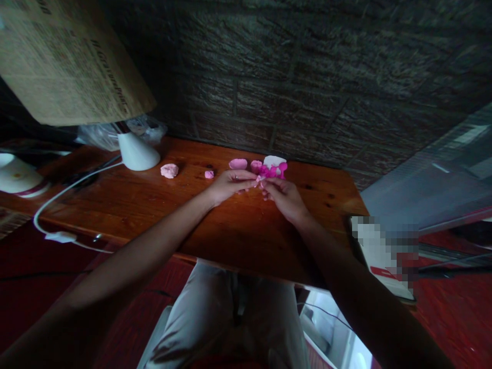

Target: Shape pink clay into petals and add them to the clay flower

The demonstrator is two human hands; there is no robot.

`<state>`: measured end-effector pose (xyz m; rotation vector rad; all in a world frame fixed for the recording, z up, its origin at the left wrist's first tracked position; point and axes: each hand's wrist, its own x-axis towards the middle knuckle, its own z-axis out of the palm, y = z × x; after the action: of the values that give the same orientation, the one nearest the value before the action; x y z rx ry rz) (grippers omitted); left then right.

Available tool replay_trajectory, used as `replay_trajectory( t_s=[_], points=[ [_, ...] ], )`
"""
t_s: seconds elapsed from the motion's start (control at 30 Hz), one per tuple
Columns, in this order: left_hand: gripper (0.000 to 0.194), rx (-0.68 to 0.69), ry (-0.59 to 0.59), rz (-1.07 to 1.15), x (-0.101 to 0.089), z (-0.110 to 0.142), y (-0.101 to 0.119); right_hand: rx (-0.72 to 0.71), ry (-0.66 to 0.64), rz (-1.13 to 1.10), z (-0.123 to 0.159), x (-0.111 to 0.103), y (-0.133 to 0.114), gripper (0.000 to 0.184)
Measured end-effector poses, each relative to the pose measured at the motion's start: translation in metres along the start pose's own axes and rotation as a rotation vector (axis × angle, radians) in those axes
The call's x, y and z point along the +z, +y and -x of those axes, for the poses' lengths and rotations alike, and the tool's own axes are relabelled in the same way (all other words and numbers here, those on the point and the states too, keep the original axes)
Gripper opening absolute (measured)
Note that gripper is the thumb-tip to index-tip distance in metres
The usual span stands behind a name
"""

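Note:
My left hand and my right hand meet above the wooden table, fingertips closed on a small light-pink piece of what looks like modelling clay. A ring shows on a left-hand finger. Just behind the hands lie a flat pink disc, a smaller pink piece, bright magenta pieces and a white rounded piece. To the left rest a small pink lump and a larger pale-pink lump. My fingers partly hide the held piece.
A lamp with a white base and newsprint shade stands at the left, its white cord hanging over the table edge. A white cup-like container is further left. A dark-edged tablet or book lies at the right edge. Behind rises a brick wall.

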<state>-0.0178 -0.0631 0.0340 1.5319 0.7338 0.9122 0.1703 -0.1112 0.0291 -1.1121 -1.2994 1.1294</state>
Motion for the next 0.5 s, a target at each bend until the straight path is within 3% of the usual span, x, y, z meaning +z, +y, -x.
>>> replay_trajectory(
  t_s=[0.5],
  points=[
    [0.035, -0.003, 0.017, -0.008, -0.0013, -0.0005, -0.0011, -0.015, -0.016, -0.068, 0.0006, -0.0029, 0.0015, 0.031]
  ],
)
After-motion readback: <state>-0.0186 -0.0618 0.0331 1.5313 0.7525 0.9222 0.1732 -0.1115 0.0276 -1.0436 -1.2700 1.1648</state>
